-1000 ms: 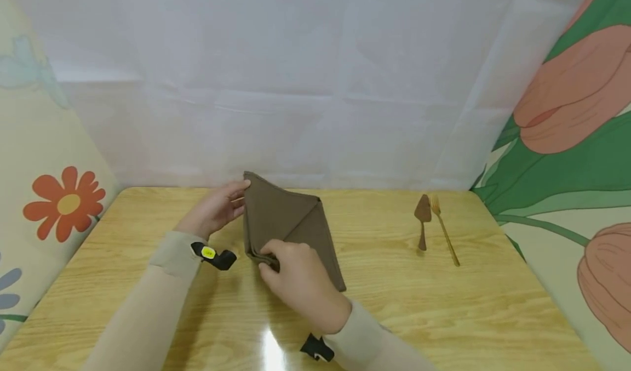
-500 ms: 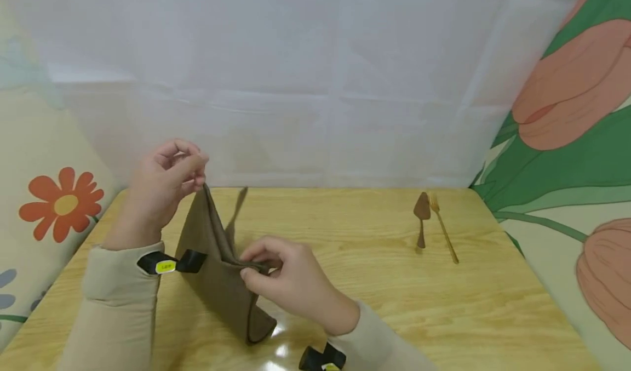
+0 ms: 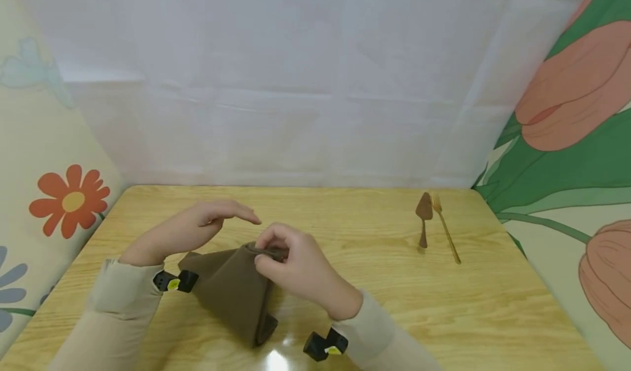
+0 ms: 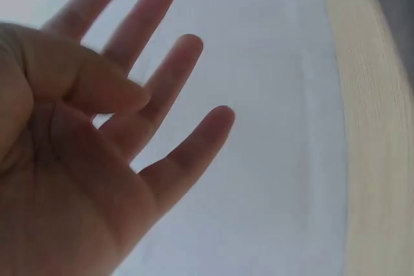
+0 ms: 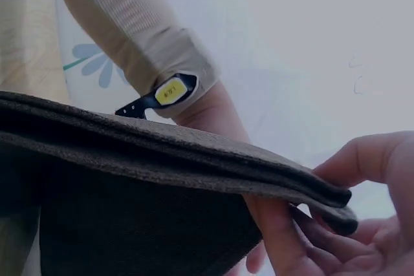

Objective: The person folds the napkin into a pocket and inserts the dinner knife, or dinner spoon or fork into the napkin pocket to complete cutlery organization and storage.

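A folded brown cloth napkin (image 3: 234,291) stands tented on the table, its layers drawn up to a peak. My right hand (image 3: 303,267) pinches that peak between thumb and fingers. From the right wrist view, the stacked edges of the napkin (image 5: 162,153) run into the pinch. Just left of the peak hovers my left hand (image 3: 194,228), fingers extended above the cloth. Its palm and spread fingers show in the left wrist view, with nothing in them. Whether the left hand touches the napkin from behind cannot be told.
On the right of the wooden table (image 3: 374,283) lie a small brown cake server (image 3: 424,212) and a gold-coloured fork (image 3: 447,231), side by side. A white sheet (image 3: 296,86) hangs behind the table's back edge, and flower-patterned panels (image 3: 572,157) flank it.
The napkin has turned from lying spread out to a tented shape. My left hand has left its corner, rising and then lowering rightward. The right hand keeps its pinch.
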`<action>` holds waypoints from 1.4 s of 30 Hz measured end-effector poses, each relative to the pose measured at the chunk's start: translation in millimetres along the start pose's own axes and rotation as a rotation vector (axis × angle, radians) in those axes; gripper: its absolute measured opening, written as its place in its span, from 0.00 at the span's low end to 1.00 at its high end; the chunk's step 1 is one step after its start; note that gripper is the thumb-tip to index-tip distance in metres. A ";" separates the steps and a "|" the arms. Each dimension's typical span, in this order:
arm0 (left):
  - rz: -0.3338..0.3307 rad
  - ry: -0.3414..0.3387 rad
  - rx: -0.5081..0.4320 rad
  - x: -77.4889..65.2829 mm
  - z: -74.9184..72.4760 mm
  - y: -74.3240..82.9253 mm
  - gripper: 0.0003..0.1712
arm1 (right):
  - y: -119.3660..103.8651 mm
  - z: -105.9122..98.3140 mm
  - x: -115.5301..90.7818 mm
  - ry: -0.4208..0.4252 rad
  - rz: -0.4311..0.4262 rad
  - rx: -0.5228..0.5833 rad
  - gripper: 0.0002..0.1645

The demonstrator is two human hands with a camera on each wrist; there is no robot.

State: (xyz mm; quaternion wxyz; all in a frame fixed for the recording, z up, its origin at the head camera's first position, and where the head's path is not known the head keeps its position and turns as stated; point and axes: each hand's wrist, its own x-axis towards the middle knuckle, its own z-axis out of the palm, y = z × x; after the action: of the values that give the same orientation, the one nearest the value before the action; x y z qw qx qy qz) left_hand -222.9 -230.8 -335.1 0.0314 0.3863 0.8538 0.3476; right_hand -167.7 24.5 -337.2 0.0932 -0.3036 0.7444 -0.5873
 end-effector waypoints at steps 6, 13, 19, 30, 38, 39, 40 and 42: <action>0.126 -0.090 0.005 10.2 9.8 5.7 0.47 | -0.2 -4.9 0.5 -0.022 -0.033 -0.036 0.06; 0.231 -0.220 -0.040 25.0 22.9 2.2 0.31 | -2.5 -7.9 -1.2 -0.077 -0.084 -0.066 0.08; 0.140 -0.201 0.085 28.5 22.5 2.3 0.43 | -5.8 -11.8 -5.2 -0.071 -0.075 -0.064 0.07; -0.144 -0.214 0.139 6.1 -9.4 -18.8 0.17 | -23.9 -23.0 -18.3 0.069 -0.099 -0.079 0.08; -0.091 0.131 0.168 -15.4 -41.6 -17.6 0.14 | -28.0 -30.1 -26.4 0.206 -0.060 -0.140 0.07; -0.079 0.199 0.174 -16.1 -45.4 -15.0 0.14 | -28.8 -29.8 -27.3 0.207 -0.058 -0.135 0.07; -0.069 0.256 0.171 -16.5 -49.2 -11.5 0.14 | -29.3 -29.0 -28.0 0.201 -0.058 -0.129 0.06; -0.060 0.375 0.137 -15.5 -55.5 -2.6 0.14 | -30.3 -25.8 -28.7 0.169 -0.063 -0.103 0.05</action>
State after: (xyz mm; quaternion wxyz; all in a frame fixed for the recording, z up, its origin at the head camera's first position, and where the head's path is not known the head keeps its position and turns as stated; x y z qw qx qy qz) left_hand -231.6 -274.1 -298.0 -0.1440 0.2905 0.8775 0.3533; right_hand -147.2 57.9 -307.7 -0.0041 -0.2805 0.7689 -0.5746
